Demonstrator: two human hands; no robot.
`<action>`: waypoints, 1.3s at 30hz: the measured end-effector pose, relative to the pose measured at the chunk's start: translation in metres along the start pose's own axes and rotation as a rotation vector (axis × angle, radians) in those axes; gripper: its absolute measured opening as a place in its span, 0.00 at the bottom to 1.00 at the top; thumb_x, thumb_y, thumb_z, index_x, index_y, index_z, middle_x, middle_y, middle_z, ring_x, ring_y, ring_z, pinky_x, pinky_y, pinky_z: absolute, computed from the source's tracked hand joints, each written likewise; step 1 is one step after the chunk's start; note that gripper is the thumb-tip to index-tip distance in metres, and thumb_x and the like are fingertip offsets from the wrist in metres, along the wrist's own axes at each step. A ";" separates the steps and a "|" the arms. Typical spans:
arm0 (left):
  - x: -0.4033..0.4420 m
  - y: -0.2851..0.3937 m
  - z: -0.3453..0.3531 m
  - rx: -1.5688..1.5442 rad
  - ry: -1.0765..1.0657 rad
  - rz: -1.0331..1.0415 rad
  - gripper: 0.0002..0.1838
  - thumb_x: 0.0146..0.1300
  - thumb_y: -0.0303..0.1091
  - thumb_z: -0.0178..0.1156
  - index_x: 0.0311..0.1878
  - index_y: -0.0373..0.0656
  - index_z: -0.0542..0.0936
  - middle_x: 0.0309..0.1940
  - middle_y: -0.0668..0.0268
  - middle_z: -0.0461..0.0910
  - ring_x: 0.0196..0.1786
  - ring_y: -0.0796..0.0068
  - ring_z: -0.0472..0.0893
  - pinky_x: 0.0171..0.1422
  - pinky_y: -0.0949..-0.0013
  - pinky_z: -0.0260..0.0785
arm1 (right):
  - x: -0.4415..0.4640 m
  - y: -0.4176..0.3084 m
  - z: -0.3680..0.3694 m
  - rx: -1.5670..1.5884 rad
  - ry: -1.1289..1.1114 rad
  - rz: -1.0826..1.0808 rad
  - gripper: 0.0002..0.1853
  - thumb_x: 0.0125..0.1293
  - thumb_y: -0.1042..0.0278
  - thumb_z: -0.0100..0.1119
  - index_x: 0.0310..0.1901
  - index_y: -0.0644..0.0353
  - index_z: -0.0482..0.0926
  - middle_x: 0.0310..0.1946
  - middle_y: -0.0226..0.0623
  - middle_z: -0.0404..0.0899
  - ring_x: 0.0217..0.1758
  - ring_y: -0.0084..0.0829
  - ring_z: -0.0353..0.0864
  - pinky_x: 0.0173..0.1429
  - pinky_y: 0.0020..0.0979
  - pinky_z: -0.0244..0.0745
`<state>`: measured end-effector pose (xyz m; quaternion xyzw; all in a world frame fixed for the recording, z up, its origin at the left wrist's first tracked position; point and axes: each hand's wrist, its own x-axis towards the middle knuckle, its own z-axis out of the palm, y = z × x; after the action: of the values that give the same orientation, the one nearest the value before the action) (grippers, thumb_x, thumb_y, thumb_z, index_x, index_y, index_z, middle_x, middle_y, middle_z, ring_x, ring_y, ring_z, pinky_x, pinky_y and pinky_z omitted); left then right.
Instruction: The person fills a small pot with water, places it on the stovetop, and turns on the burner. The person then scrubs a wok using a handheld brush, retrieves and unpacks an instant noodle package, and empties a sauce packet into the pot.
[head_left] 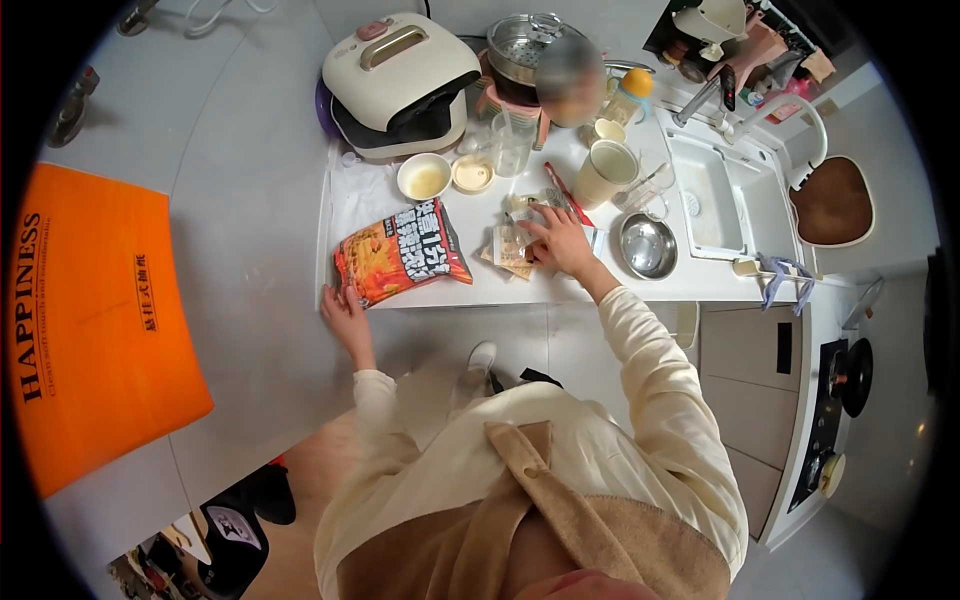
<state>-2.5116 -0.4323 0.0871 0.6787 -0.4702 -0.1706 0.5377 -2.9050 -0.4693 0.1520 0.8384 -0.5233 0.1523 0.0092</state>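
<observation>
At the counter's near left edge, my left hand rests against the lower left corner of an orange and red snack bag with large white lettering. Its fingers are apart and do not wrap round the bag. My right hand lies over several small clear and tan packets, fingers spread and touching them. Part of the packets is hidden under that hand. Just behind it is a red thin item, and a steel bowl stands to its right.
A cream cooker stands at back left, beside a steel steamer pot. Nearby are a small bowl, a clear cup and a tall cream cup. A white sink lies right; an orange bag is left.
</observation>
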 end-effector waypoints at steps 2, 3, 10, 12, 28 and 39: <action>-0.012 0.013 -0.002 0.041 0.028 0.020 0.25 0.64 0.35 0.55 0.61 0.33 0.63 0.57 0.50 0.63 0.55 0.59 0.72 0.54 0.66 0.67 | 0.002 0.011 0.015 0.071 -0.022 0.002 0.18 0.51 0.70 0.57 0.46 0.51 0.75 0.49 0.37 0.73 0.50 0.40 0.73 0.53 0.39 0.69; -0.017 0.020 -0.004 0.125 0.031 0.021 0.26 0.64 0.34 0.56 0.61 0.34 0.62 0.59 0.50 0.61 0.57 0.57 0.70 0.56 0.64 0.66 | 0.003 0.019 0.025 0.106 -0.033 0.003 0.17 0.50 0.71 0.57 0.45 0.52 0.75 0.47 0.37 0.74 0.48 0.39 0.75 0.51 0.38 0.71; -0.058 0.066 0.005 0.290 0.034 0.388 0.21 0.59 0.31 0.57 0.56 0.38 0.69 0.57 0.55 0.66 0.59 0.55 0.67 0.63 0.54 0.55 | 0.016 0.025 0.018 0.019 0.001 0.132 0.12 0.50 0.71 0.57 0.39 0.54 0.75 0.39 0.32 0.77 0.40 0.35 0.78 0.43 0.35 0.74; -0.072 0.076 0.023 0.290 -0.139 0.515 0.18 0.58 0.30 0.58 0.52 0.42 0.73 0.54 0.57 0.70 0.58 0.58 0.68 0.61 0.54 0.56 | 0.016 0.010 0.001 0.062 0.090 -0.015 0.17 0.45 0.68 0.61 0.41 0.52 0.74 0.45 0.33 0.75 0.46 0.38 0.75 0.48 0.38 0.70; -0.116 0.109 0.127 0.116 -0.771 0.360 0.18 0.53 0.26 0.60 0.48 0.37 0.70 0.49 0.54 0.69 0.51 0.51 0.72 0.52 0.59 0.68 | -0.002 -0.011 0.029 0.604 0.131 0.360 0.06 0.57 0.68 0.58 0.30 0.61 0.75 0.24 0.33 0.75 0.31 0.30 0.74 0.38 0.29 0.71; -0.111 0.106 0.151 -0.337 -0.787 0.016 0.16 0.66 0.31 0.50 0.54 0.35 0.69 0.50 0.57 0.72 0.46 0.66 0.77 0.48 0.69 0.71 | -0.019 0.009 -0.020 1.860 0.251 0.686 0.05 0.69 0.66 0.46 0.40 0.57 0.68 0.38 0.31 0.75 0.39 0.22 0.77 0.42 0.29 0.77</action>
<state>-2.7263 -0.4250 0.0958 0.4610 -0.6104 -0.4867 0.4220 -2.9260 -0.4538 0.1651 0.2937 -0.4050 0.5831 -0.6401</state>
